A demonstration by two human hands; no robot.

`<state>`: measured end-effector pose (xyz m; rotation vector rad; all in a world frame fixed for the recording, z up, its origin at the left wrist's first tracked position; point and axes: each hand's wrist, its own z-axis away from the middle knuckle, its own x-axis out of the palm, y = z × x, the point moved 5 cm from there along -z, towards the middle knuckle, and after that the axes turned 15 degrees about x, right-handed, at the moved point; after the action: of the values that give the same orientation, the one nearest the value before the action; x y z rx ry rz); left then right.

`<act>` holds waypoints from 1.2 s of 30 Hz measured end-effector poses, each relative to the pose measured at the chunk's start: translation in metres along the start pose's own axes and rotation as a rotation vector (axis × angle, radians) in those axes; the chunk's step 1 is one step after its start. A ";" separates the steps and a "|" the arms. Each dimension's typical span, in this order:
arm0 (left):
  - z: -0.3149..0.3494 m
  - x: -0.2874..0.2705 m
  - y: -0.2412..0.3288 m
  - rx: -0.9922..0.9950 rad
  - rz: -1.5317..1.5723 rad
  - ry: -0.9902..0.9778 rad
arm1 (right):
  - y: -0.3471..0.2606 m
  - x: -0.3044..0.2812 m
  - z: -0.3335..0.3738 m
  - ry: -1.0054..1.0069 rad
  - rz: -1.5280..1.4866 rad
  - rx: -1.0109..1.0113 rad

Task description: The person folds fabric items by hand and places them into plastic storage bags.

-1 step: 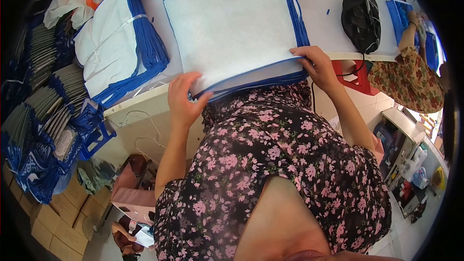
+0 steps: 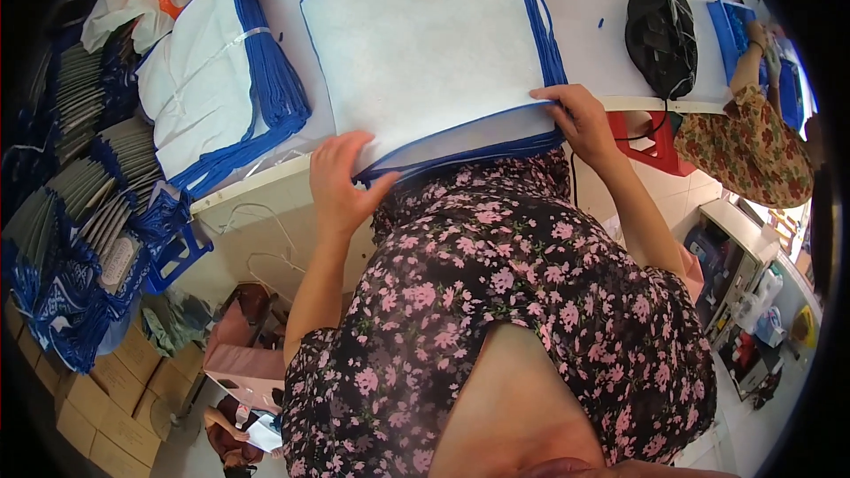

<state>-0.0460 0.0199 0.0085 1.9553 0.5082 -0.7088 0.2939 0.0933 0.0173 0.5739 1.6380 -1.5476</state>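
Wider gap now beneath top white sheet (image 2: 434,53)

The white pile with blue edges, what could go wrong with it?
The white pile pokes out past the table's front edge, so it might tip or slip off. Its top layer is lifted at the front, between the left hand and right hand, so it could crease or slide crooked.
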 end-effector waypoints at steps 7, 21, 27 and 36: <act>0.014 0.008 -0.039 -0.250 0.006 0.216 | 0.017 0.007 -0.023 -0.027 -0.091 0.276; 0.041 -0.009 0.018 -0.130 0.263 0.116 | -0.004 -0.047 0.064 -0.187 -0.019 0.122; -0.002 0.027 -0.020 -0.572 0.449 0.566 | 0.030 -0.038 0.000 -0.050 -0.428 0.495; -0.019 0.018 -0.009 -0.547 0.063 0.511 | -0.007 -0.026 -0.001 0.232 -0.029 0.432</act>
<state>-0.0326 0.0421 -0.0021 1.6024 0.8433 0.0011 0.3028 0.0986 0.0419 0.9935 1.4824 -1.9307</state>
